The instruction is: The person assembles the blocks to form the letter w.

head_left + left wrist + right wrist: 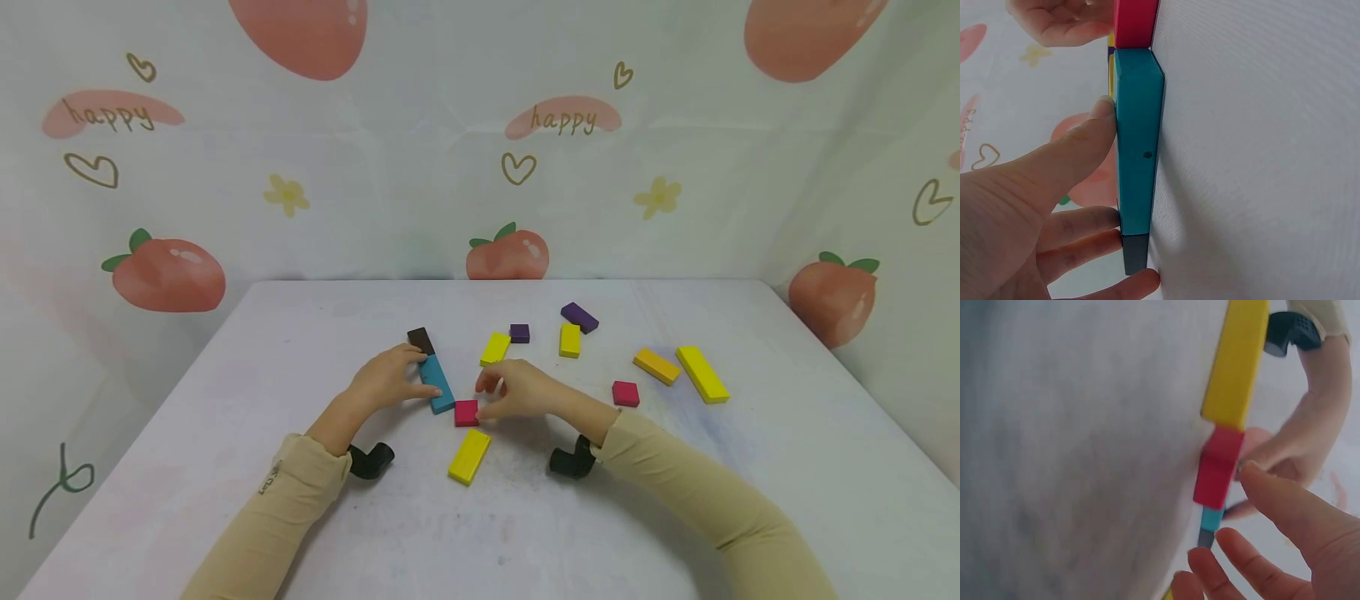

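Observation:
My left hand rests on a long blue block, thumb near its close end and fingers toward its far end. A short dark brown block adjoins the far end; in the left wrist view my little finger reaches past this dark block. At the blue block's near end sits a red block. My right hand is beside the red block, its thumb tip right at the edge and its other fingers spread above the table. A yellow block lies just nearer to me.
Farther back lie two yellow blocks and two purple blocks. To the right are another red block, an orange block and a long yellow block. A printed cloth hangs behind the white table.

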The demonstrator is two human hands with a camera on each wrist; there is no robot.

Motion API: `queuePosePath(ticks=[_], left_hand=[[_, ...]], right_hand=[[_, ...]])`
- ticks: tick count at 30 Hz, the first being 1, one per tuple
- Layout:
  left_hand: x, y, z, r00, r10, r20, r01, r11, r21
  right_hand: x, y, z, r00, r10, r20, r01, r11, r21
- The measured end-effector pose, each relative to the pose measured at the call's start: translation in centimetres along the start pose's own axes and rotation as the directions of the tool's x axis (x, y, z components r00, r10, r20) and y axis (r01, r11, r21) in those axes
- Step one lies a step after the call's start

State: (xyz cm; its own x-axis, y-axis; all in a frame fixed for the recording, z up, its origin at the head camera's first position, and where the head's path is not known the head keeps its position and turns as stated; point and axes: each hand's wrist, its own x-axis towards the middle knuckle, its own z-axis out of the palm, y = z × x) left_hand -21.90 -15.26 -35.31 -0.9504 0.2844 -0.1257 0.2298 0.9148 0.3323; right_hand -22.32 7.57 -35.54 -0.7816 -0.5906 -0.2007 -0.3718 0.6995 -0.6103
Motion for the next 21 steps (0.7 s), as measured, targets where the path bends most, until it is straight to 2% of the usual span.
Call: queuePosePath(ticks=[5, 12, 17, 21], left_hand=[[0.1, 0.1, 0.0, 1.0, -0.006, 0.005, 0.006, 1.0, 0.004], [0.0, 0.1, 0.0, 1.0, -0.011, 0.006, 0.011, 1.0, 0.0], [0.0, 0.0, 0.1, 1.0, -0.006, -0.002, 0.006, 1.0, -0.002], [0.0, 0.0, 0.2, 1.0, -0.005, -0.003, 0.005, 1.0, -0.003]], right_hand=[[0.3, 0.8, -1.2, 0.996, 0.032, -0.087, -0.033, 0.999, -0.008], [1.1, 2.6, -2.5, 0.973, 0.089, -0.212, -0.086, 0.996, 0.024], [1.8, 3.5, -2.9, 0.96, 0.142, -0.24, -0.126, 0.989, 0.081], [2.2, 3.9, -3.1, 0.96, 0.148, -0.24, -0.125, 0.986, 0.106]])
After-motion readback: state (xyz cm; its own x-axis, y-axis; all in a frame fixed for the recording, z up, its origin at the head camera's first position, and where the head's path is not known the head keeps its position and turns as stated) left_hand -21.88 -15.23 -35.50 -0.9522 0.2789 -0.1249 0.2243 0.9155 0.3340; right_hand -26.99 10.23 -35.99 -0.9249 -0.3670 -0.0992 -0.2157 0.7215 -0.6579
